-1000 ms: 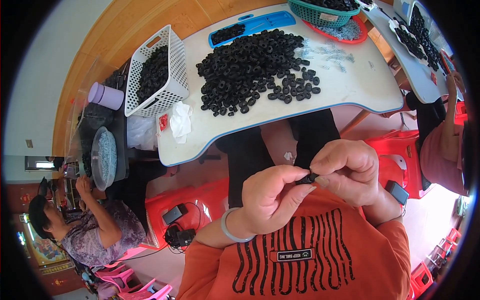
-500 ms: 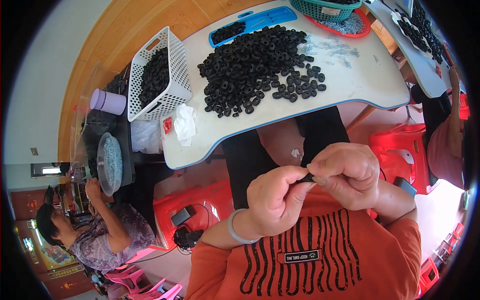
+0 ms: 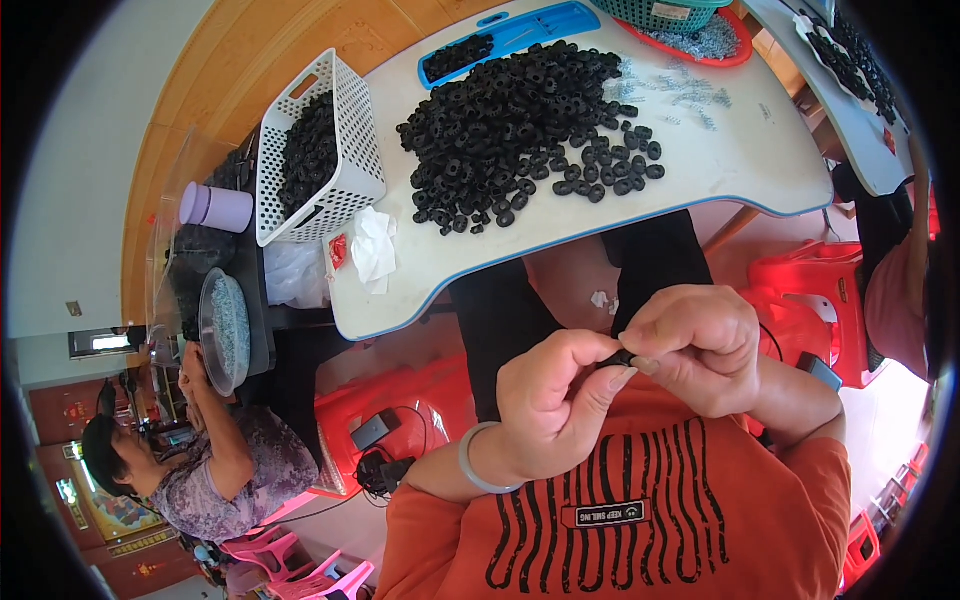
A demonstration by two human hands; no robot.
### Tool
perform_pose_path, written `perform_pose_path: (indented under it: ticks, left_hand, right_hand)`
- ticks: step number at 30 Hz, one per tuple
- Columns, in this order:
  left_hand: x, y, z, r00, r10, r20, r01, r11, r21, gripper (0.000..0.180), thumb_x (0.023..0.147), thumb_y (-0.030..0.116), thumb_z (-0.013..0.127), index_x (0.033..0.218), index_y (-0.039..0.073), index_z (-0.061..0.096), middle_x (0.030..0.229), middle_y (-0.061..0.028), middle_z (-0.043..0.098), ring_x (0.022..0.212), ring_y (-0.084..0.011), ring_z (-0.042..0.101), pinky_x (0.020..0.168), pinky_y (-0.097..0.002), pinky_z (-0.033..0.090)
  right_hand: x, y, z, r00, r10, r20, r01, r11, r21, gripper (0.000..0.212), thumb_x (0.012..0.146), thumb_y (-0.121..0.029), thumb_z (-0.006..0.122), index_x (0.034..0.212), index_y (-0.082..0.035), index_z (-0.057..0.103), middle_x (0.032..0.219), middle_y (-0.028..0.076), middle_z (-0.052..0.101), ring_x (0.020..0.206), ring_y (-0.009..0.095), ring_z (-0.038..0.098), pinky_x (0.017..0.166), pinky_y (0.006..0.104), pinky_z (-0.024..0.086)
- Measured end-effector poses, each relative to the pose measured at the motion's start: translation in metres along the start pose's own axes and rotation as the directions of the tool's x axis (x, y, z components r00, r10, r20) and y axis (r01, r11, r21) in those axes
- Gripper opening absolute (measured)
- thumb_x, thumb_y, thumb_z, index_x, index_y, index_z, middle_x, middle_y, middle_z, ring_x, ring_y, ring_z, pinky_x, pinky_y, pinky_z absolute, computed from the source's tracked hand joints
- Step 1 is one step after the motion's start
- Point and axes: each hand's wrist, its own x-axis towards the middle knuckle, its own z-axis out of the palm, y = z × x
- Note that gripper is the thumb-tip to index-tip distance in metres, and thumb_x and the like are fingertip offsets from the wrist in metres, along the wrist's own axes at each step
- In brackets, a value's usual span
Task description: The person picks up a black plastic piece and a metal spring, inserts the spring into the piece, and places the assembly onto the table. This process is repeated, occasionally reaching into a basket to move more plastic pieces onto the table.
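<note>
In front of my chest, my left hand (image 3: pixel 548 408) and my right hand (image 3: pixel 702 348) meet at the fingertips. Both are closed in a pinch on one small black plastic piece (image 3: pixel 623 359), mostly covered by thumbs and fingers. Beyond them, a large pile of black plastic pieces (image 3: pixel 510 125), rounded and with holes, is heaped on the white table (image 3: pixel 450 248). Several similar loose pieces (image 3: pixel 607 168) lie at the pile's right front. Thin bluish springs (image 3: pixel 685 92) are scattered to the right of the pile.
At the back sits a blue tray (image 3: pixel 535 32); a green basket (image 3: pixel 655 15) stands over a red tray (image 3: pixel 735 50) at back right. Left are a white perforated basket (image 3: pixel 350 165), crumpled tissue (image 3: pixel 374 250) and a spring-filled clear basin (image 3: pixel 228 335). A co-worker (image 3: pixel 230 460) sits left, near a red stool (image 3: pixel 440 400).
My hands keep their pinch on the small black piece, with only a slight shift of the fingers. The whole view has shifted a little. The co-worker's arm at the left has moved slightly.
</note>
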Motion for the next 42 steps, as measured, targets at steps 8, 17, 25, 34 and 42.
perform_pose_path:
  ticks: [8,17,25,34,42]
  left_hand:
    - [0.006,-0.005,0.001,0.996,0.058,0.07,-0.062,0.996,0.058,0.014,0.1,0.006,0.08,0.107,-0.001,0.071,0.086,-0.0079,0.072,0.063,-0.0142,0.064,0.057,-0.0269,0.049]
    - [0.023,-0.009,0.0,0.934,0.328,0.14,-0.353,0.904,0.239,0.017,0.101,0.013,0.079,0.106,0.002,0.068,0.078,-0.0075,0.062,0.064,-0.0247,0.056,0.06,-0.0363,0.046]
    - [0.011,-0.016,-0.008,0.973,0.205,0.105,-0.221,0.96,0.172,0.02,0.094,0.01,0.084,0.105,0.001,0.07,0.084,-0.0092,0.07,0.064,-0.0261,0.062,0.061,-0.0379,0.047]
    - [-0.005,-0.032,-0.008,0.996,-0.011,0.089,0.02,0.994,-0.109,0.019,0.104,0.01,0.077,0.113,-0.003,0.067,0.092,-0.0114,0.072,0.071,-0.0204,0.069,0.065,-0.0288,0.054]
    - [-0.011,-0.033,-0.021,0.972,-0.02,0.235,0.053,0.989,-0.135,0.025,0.111,0.013,0.07,0.123,-0.006,0.059,0.101,-0.0094,0.073,0.085,-0.0109,0.072,0.079,-0.0245,0.059]
  right_hand:
    - [-0.004,0.011,-0.007,0.944,0.318,0.088,-0.297,0.703,0.646,0.01,0.099,0.005,0.075,0.109,0.002,0.074,0.103,0.009,0.073,0.087,0.014,0.069,0.079,0.0266,0.054]
    - [-0.001,0.027,-0.005,0.834,0.465,0.297,-0.523,0.496,0.693,0.017,0.104,-0.011,0.077,0.113,0.001,0.069,0.101,0.003,0.068,0.084,0.005,0.059,0.074,0.0237,0.048]
    - [0.008,0.015,0.004,0.96,0.273,0.066,-0.261,0.78,0.568,0.01,0.104,0.002,0.072,0.113,0.002,0.075,0.1,0.008,0.073,0.091,0.013,0.068,0.08,0.0284,0.053]
    - [0.011,0.011,-0.011,0.959,0.235,0.159,-0.274,0.912,0.305,0.011,0.098,0.002,0.079,0.11,0.0,0.078,0.099,0.01,0.078,0.087,0.019,0.074,0.077,0.0309,0.057]
    - [0.014,0.008,-0.01,0.932,0.309,0.189,-0.356,0.88,0.316,0.012,0.093,0.007,0.08,0.102,0.0,0.078,0.097,0.011,0.08,0.085,0.017,0.078,0.072,0.0281,0.057]
